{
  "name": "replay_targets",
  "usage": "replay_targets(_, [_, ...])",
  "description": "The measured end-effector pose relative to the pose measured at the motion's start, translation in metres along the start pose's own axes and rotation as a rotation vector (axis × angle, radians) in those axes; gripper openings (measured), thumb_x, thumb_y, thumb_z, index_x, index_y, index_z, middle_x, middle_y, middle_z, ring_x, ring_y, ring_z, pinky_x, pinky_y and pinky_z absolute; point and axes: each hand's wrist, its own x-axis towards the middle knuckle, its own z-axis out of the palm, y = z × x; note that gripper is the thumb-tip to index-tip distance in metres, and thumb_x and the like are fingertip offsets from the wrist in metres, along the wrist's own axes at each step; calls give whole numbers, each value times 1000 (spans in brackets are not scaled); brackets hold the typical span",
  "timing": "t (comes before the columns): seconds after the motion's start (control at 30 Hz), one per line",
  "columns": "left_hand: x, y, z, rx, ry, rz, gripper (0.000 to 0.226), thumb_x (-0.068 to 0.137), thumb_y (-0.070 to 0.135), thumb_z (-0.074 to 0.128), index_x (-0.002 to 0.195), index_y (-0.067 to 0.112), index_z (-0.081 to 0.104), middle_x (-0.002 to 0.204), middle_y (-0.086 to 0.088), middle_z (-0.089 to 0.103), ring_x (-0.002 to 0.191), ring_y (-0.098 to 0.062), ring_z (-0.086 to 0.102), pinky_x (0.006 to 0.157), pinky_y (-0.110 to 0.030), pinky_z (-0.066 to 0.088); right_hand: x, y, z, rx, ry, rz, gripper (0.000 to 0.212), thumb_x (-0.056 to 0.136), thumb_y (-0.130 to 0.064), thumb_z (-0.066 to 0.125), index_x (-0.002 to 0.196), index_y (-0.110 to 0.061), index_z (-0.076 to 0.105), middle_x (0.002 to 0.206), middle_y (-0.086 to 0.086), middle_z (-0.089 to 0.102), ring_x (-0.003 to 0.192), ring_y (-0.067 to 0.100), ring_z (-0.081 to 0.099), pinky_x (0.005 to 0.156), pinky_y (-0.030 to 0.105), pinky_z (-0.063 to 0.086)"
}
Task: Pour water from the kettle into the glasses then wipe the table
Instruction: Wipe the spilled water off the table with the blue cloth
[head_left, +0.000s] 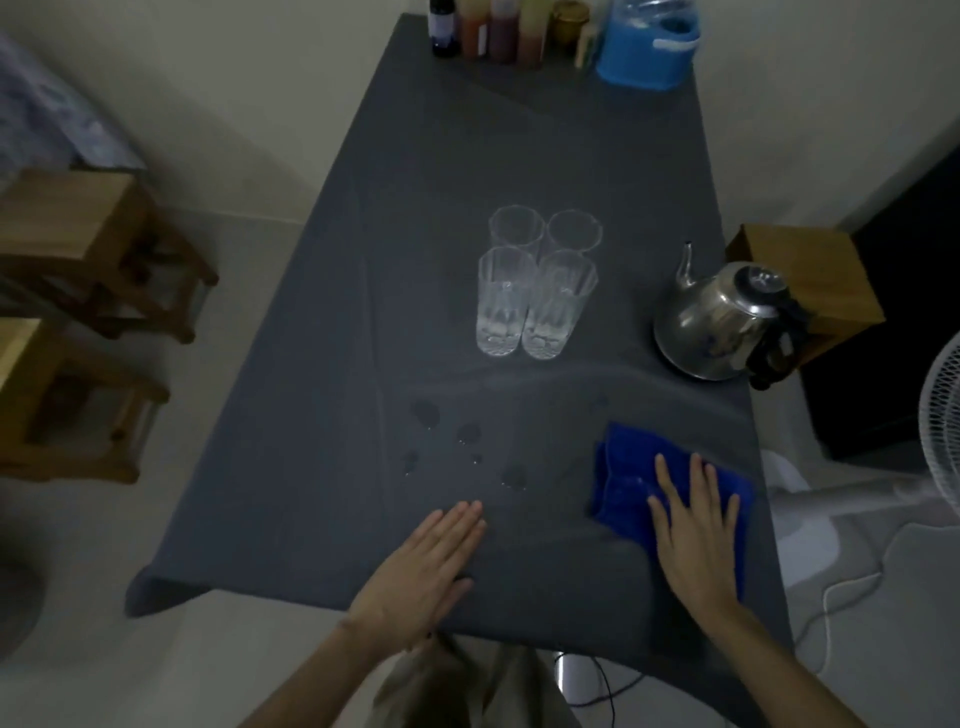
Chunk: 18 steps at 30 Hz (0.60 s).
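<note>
A: Obs. — four glasses (537, 283) in a tight square mid-counter; the near two hold water, the far two hard to read in this light. Kettle (714, 322) upright at the right edge, spout pointing away, no hand on it

B: So pouring looks finished, or close to it?

A: Judged finished for the near pair at least. Step in hand: the wipe. Right hand (693, 535) lies flat, fingers spread, palm down on the blue cloth (631, 475) at the near right of the counter (322, 395). It presses the cloth; it does not clutch it

B: Left hand?

A: Left hand (421, 569) flat on the bare grey cover near the front edge, fingers together, holding nothing. Probably pinning the cover so it does not drag

B: Where is the wet?

A: Droplets (457, 441) scattered in a patch ahead of the left hand, between it and the glasses, well to the left of the cloth. Cloth has not reached them

B: Next move calls for what?

A: Judgement only: slide the cloth leftward across the patch with steady downward pressure, keeping the sweep short of the glasses. Cover already shows a ridge in front of the glasses, so a hard push could bunch it and rock them. Left hand would have to clear the path or shift

B: Other clutter?

A: Bottles (493, 26) and a blue jug (647, 49) at the far end, well clear of the wipe
</note>
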Motion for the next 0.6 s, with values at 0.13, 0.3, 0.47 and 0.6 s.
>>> replay_targets(0.13, [-41, -58, -2, -32, 19, -137, 59, 100, 40, 29, 149, 7, 27, 157, -9, 27, 145, -17, 18, 119, -33, 8, 37, -20, 0, -7, 72, 29, 58, 101, -49, 18, 152, -23, 21, 158, 20, 19, 145, 37, 16, 116, 60, 14])
replay_targets(0.3, [-69, -118, -6, -123, 38, -347, 63, 99, 44, 27, 149, 5, 26, 158, -10, 23, 146, -18, 15, 120, -30, 3, 79, -44, -2, 32, 102, 134, 56, 100, -44, 24, 153, -25, 17, 160, 17, 11, 147, 32, 6, 117, 57, 5])
replay_targets(0.47, [-53, -150, -7, -143, 95, -431, 67, 99, 51, 20, 151, 8, 20, 158, -10, 19, 148, -14, 5, 120, -31, 1, 97, -69, -4, 69, 110, 201, 55, 101, -43, 25, 152, -24, 20, 160, 14, 12, 147, 31, 7, 117, 56, 5])
replay_targets(0.6, [-44, -156, -9, -143, 118, -440, 66, 99, 51, 21, 152, 11, 17, 159, -7, 17, 147, -13, 6, 120, -31, 0, 73, -97, 5, 33, 111, 10, 61, 99, -49, 12, 151, -19, 26, 159, 12, 21, 146, 30, 16, 118, 52, 13])
